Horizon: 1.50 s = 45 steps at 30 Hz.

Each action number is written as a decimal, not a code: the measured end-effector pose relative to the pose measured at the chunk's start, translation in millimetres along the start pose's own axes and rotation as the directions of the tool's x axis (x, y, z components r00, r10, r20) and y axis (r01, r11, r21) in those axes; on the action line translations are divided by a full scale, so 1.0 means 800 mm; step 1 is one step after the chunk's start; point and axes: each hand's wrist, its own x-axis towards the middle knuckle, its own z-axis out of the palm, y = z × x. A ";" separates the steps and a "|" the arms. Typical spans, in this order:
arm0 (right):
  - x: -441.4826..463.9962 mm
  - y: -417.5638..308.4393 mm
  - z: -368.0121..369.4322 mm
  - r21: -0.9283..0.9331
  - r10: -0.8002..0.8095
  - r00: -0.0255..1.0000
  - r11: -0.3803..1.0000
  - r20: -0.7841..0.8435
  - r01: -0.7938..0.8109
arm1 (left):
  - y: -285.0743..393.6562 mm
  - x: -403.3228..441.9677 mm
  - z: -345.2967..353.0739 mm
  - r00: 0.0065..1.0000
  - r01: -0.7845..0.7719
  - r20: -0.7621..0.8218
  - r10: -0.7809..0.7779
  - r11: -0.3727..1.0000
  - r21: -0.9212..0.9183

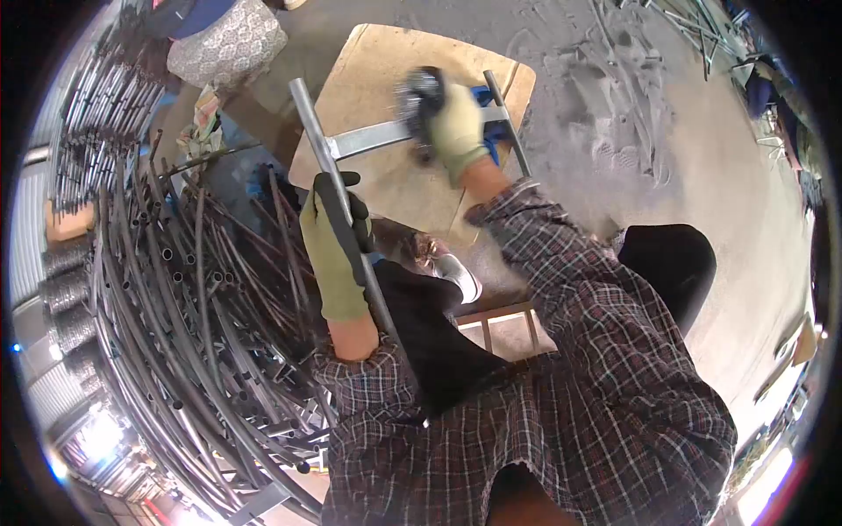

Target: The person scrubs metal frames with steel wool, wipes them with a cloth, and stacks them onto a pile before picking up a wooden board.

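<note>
A metal tube frame (371,138) rises from my lap, with two long tubes and a flat silver crossbar between them. My left hand (338,223), in a pale green glove with dark fingers, is closed around the left tube. My right hand (447,123), gloved the same way, is at the crossbar near the right tube (509,123). Its curled fingers are smeared by motion, and I cannot make out the dark thing at them. Just behind that hand a blue object (491,131) shows in part. Beneath the frame lies a worn tan board (386,66).
Bent metal tubes (202,298) are heaped close on my left, with stacked tubes (101,131) beyond. A patterned sack (228,48) lies at the upper left. Dark dust covers the floor (605,105) ahead right. My shoe (458,276) shows below the board.
</note>
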 end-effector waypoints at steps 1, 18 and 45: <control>0.003 0.027 0.001 0.141 0.104 0.994 0.984 0.030 -0.107 | 0.000 0.001 0.002 0.999 0.021 -0.029 -0.020 1.000 0.023; 0.003 0.181 -0.023 0.634 0.210 0.977 0.759 -0.027 -0.145 | 0.011 0.004 0.015 0.997 0.055 -0.048 -0.053 0.998 0.039; -0.006 0.131 -0.042 -0.062 0.395 0.913 0.914 -0.098 -0.402 | 0.010 0.007 0.015 0.998 0.031 -0.052 -0.028 0.998 0.054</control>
